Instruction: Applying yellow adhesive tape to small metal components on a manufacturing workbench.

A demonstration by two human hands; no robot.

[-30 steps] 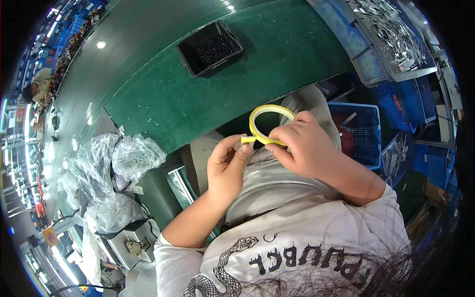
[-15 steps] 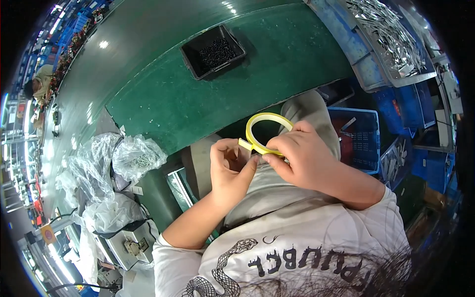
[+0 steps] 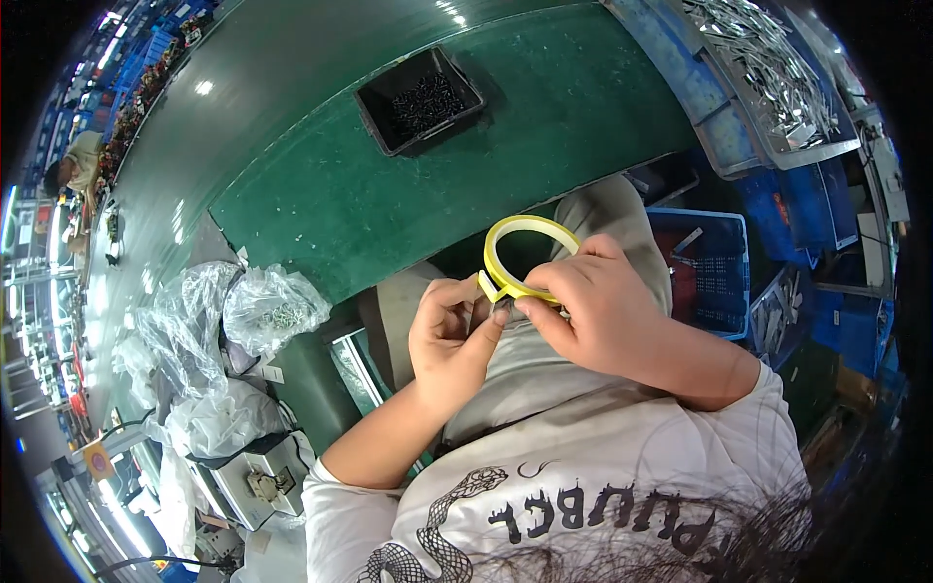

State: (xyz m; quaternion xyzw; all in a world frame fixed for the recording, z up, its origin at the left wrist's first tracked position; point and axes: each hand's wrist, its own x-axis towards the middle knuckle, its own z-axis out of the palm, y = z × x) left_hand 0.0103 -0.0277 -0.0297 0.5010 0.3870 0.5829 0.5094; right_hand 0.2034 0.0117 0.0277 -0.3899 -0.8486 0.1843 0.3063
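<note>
A roll of yellow tape (image 3: pixel 526 225) is held over my lap, in front of the green table's near edge. My right hand (image 3: pixel 595 299) is closed round the roll's right side, thumb and fingers on its rim. A short loose end of tape (image 3: pixel 491 288) stands off the roll's left side. My left hand (image 3: pixel 451 330) pinches at this end, its thumb beneath and its fingers curled. Whether anything else sits between the left fingertips is too small to make out.
On the green table (image 3: pixel 321 209) stands a black bin (image 3: pixel 389 136) of small dark parts. A grey tray of metal strips (image 3: pixel 777 87) is at the far right, a blue crate (image 3: pixel 714 291) below it. Plastic bags (image 3: pixel 277 301) and a metal device (image 3: pixel 255 486) lie at left.
The tape's loose end has bent in closer to the roll, and my left fingers have shifted slightly with it. My right hand keeps its hold on the roll.
</note>
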